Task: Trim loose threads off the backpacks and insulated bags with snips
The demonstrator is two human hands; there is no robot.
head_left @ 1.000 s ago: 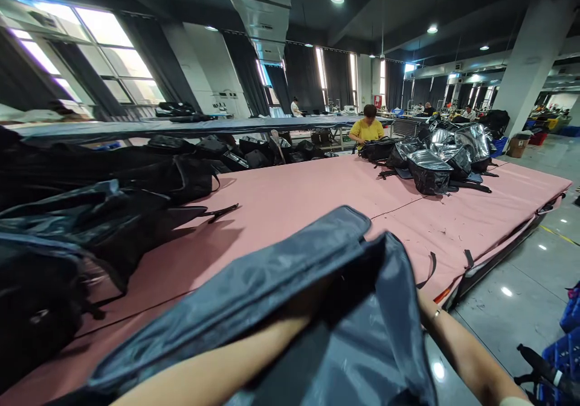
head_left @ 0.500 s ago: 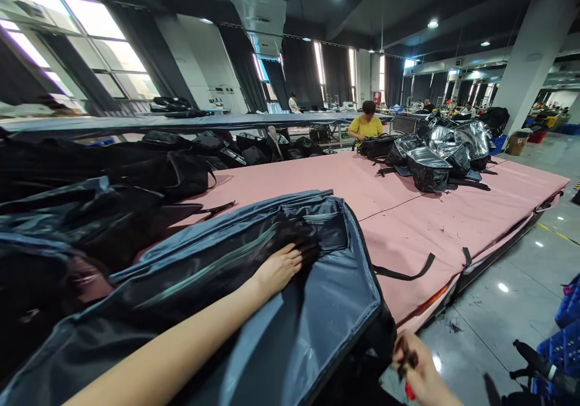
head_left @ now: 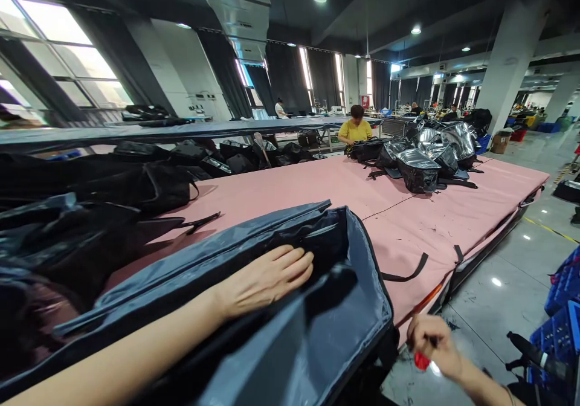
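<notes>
A large black bag [head_left: 290, 339] with blue-grey lining lies open on its back, nearest to me. My left hand [head_left: 272, 276] is over its opening, palm down, with the fingers stretched out against the dark inner side near a zipped pocket. My right hand [head_left: 432, 342] is beyond the bag's right edge, fingers curled. Something red shows just below it; what the fingers hold, if anything, I cannot make out.
The bag rests on a pink-covered table [head_left: 290, 182]. Black bags [head_left: 90, 188] are piled at left, and silver-lined bags [head_left: 419, 167] at the far right. A person in yellow [head_left: 354, 129] works behind. Blue crates [head_left: 555, 339] stand on the floor at right.
My left hand has shifted slightly toward me, its fingers now clearer. My right hand has moved a little right and up, away from the bag's edge. The view has turned slightly right.
</notes>
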